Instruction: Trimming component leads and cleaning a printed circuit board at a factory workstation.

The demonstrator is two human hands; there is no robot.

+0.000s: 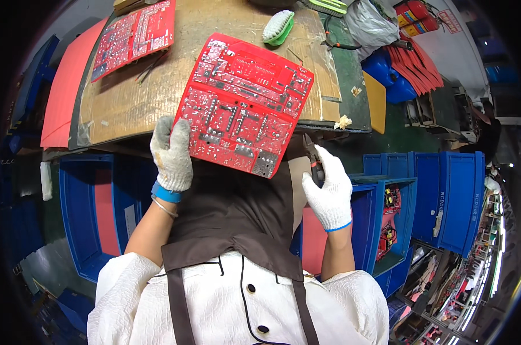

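Observation:
A red circuit board [243,106], solder side facing me, is held up over the front edge of the workbench. My left hand [173,152], in a grey-white work glove, grips its lower left edge between thumb and fingers. In my white-gloved right hand [329,190] is a pair of cutting pliers [313,161], jaws pointing up, just off the board's lower right corner and apart from it. Part of the pliers' handles is hidden by the glove. Another red circuit board [135,39] lies at the far left of the bench.
The workbench [116,109] is covered with worn cardboard. A green-and-white brush [278,27] stands at its back. Blue crates [88,213] sit low at my left; another blue crate [395,230] at my right holds boards. Red sheets [415,69] and a plastic bag [370,26] are back right.

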